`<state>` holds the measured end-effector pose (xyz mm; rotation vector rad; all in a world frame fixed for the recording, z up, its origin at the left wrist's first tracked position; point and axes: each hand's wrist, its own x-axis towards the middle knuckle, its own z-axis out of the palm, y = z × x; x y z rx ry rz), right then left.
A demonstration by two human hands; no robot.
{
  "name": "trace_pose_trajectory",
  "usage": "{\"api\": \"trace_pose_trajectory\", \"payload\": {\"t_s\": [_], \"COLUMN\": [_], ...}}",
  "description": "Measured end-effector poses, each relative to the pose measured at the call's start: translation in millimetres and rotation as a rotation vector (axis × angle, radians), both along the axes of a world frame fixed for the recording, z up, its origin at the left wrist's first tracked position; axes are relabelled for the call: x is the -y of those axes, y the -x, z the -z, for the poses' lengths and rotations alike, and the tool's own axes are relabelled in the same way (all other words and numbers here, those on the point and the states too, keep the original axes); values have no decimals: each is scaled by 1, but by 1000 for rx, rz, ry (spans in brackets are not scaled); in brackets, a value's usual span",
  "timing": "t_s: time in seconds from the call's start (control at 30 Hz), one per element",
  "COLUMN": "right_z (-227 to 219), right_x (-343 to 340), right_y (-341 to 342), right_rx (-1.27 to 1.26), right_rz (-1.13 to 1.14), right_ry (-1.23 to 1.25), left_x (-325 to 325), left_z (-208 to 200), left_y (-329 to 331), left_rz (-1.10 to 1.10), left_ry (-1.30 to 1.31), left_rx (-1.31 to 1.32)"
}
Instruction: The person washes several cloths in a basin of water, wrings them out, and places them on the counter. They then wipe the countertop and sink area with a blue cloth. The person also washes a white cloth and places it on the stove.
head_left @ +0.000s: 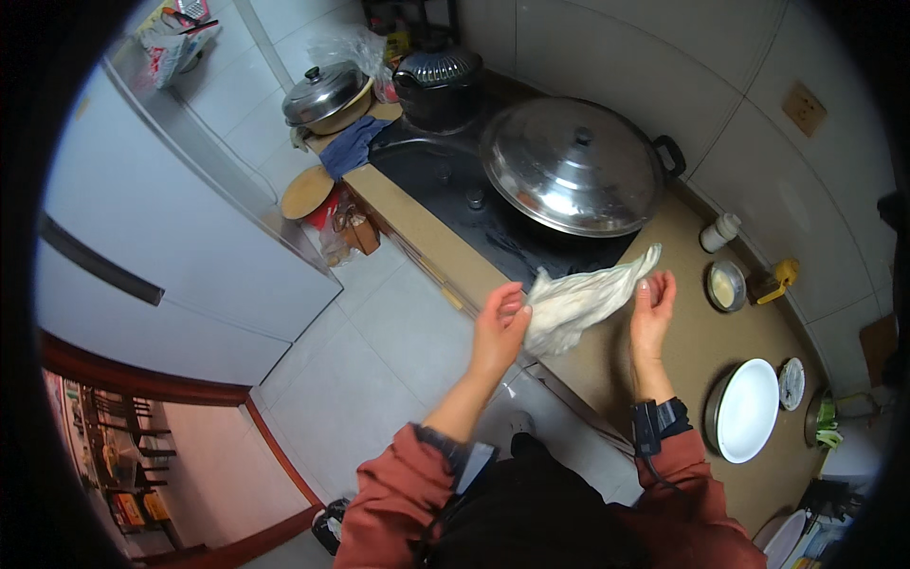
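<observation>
A crumpled whitish cloth (pixel 583 308) is stretched in the air above the counter's front edge, partly blurred. My left hand (pixel 502 327) is closed on its left end, thumb against fingers. The upper right corner of the cloth sticks up at my right hand (pixel 652 313), which pinches it between thumb and fingertips. Just beyond the cloth, a large wok with a domed steel lid (pixel 550 180) sits on the black gas stove (pixel 441 204).
A white bowl (pixel 749 412), a small metal bowl (pixel 727 286), a white-capped jar (pixel 719 233) and a yellow-handled tool (pixel 779 281) stand on the right of the counter (pixel 621 375). A dark pot (pixel 438 90) and a blue cloth (pixel 353 147) lie farther back. A white fridge (pixel 180 237) is at left.
</observation>
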<state>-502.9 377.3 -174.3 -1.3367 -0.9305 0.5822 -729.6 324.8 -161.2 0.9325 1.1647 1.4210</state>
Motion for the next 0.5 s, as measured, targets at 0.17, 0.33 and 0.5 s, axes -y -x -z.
{"api": "trace_pose_trajectory", "payload": {"t_s": [0.17, 0.33, 0.5], "right_z": [94, 124, 110], "right_x": [-40, -73, -122], "right_y": [88, 169, 221], "right_rx": [1013, 1288, 1283], "right_rz": [-283, -217, -404], "right_ry": [596, 353, 301], "left_x": [-11, 55, 89], "left_z": [91, 154, 176], "left_y": [47, 166, 246], "left_rz": [84, 103, 53], "left_ry": [122, 576, 737], "left_rx": [-228, -66, -108]}}
